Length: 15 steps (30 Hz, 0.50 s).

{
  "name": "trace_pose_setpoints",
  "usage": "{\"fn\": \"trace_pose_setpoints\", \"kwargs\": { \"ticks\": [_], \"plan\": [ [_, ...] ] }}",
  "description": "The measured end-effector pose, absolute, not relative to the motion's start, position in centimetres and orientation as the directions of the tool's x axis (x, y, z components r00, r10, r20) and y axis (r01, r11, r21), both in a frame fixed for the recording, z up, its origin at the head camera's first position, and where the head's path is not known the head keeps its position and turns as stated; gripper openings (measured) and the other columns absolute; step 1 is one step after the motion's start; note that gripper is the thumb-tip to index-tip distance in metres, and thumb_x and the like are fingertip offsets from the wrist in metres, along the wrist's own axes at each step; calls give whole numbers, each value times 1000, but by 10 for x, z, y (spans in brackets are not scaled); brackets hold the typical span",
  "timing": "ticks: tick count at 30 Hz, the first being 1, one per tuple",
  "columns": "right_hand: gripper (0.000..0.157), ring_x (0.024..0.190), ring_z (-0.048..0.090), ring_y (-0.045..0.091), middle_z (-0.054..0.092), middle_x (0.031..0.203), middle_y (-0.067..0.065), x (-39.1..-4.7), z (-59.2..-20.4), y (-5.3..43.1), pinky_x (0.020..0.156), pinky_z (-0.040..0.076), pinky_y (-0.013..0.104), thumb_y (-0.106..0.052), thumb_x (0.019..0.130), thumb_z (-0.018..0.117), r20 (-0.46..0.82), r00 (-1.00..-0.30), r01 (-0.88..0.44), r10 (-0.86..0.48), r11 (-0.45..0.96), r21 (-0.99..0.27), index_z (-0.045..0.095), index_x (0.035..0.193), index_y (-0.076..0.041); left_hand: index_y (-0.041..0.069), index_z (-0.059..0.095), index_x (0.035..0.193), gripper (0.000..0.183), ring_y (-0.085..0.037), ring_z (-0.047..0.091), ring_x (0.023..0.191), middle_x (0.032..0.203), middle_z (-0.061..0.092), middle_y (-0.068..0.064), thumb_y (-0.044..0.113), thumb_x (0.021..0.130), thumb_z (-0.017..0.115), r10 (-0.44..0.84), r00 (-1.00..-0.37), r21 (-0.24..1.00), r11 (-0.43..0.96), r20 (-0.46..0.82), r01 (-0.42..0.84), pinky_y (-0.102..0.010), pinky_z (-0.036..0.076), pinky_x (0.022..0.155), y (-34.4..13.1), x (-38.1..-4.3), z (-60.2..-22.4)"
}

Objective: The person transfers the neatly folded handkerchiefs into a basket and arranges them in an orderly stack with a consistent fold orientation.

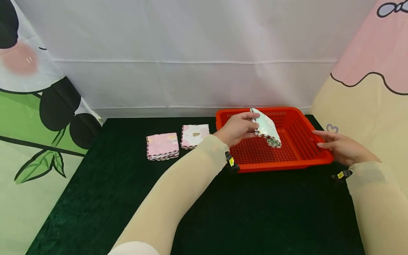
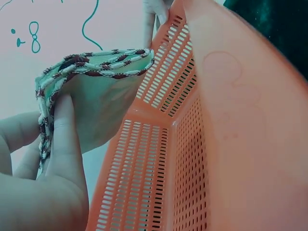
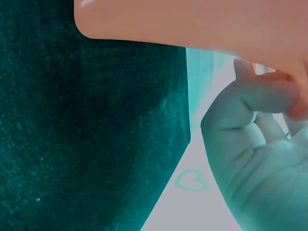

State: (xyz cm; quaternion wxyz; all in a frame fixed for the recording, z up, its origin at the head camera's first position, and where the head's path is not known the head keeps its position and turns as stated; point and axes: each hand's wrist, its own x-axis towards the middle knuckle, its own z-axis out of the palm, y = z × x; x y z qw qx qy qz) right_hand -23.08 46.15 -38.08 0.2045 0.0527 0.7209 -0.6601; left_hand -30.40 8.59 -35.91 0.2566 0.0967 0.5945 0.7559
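My left hand [image 1: 239,129] pinches a folded mint-green square cloth [image 1: 267,125] with a dark-red-and-white stitched edge. Thumb and fingers lie on either side of its edge, and the cloth [image 2: 96,96] hangs tilted above the red plastic basket [image 1: 271,166]. At the basket's right end, my right hand [image 1: 345,147] grips the rim. In the right wrist view its curled fingers [image 3: 269,94] meet the underside of the basket wall [image 3: 192,21]. Left of the basket lie a folded pink cloth [image 1: 162,143] and a folded white patterned cloth [image 1: 195,135].
A dark green cover [image 1: 271,209] spreads over the table. Behind it hangs a white sheet [image 1: 191,71], close to the basket's back rim. Printed cartoon sheets [image 1: 366,113] flank the table on both sides.
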Motion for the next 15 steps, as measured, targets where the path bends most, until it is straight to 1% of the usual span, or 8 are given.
{"fn": "trace_pose_setpoints", "kwargs": {
  "ticks": [5, 7, 11, 13, 15],
  "plan": [
    [49, 109, 64, 10, 64, 124, -19, -231, -381, 463, 88, 58, 33, -6, 108, 51, -357, -914, 335, -194, 135, -932, 60, 143, -40, 10, 65, 138, 39, -24, 70, 99, 114, 68, -8, 2, 100, 66, 509, -846, 940, -187, -157, -287, -45, 54, 99, 97, -301, -359],
    [49, 109, 65, 10, 65, 124, -19, -231, -380, 464, 88, 58, 33, -6, 108, 51, -352, -915, 329, -197, 140, -934, 62, 141, -41, 10, 65, 137, 38, -24, 71, 97, 113, 68, -7, 3, 100, 66, 505, -849, 940, -188, -157, -286, -44, 55, 97, 102, -300, -357],
    [49, 109, 66, 12, 66, 124, -17, -231, -380, 465, 87, 59, 34, -4, 108, 51, -350, -914, 332, -203, 118, -936, 65, 137, -40, 11, 67, 135, 36, -23, 71, 94, 110, 69, -6, 4, 99, 67, 470, -866, 948, -162, -168, -272, -37, 60, 87, 109, -303, -355],
    [48, 109, 66, 12, 66, 124, -17, -231, -380, 464, 87, 59, 34, -4, 107, 51, -352, -912, 336, -211, 108, -936, 66, 137, -40, 12, 68, 134, 36, -23, 71, 93, 109, 69, -6, 4, 99, 67, 456, -872, 951, -146, -180, -272, -38, 60, 87, 111, -306, -354],
    [49, 109, 66, 13, 65, 124, -16, -232, -380, 464, 87, 59, 34, -4, 108, 50, -347, -912, 330, -220, 108, -938, 65, 137, -39, 11, 68, 134, 36, -23, 70, 93, 108, 69, -6, 4, 99, 67, 450, -872, 952, -131, -192, -278, -41, 59, 90, 113, -308, -354]
  ]
}}
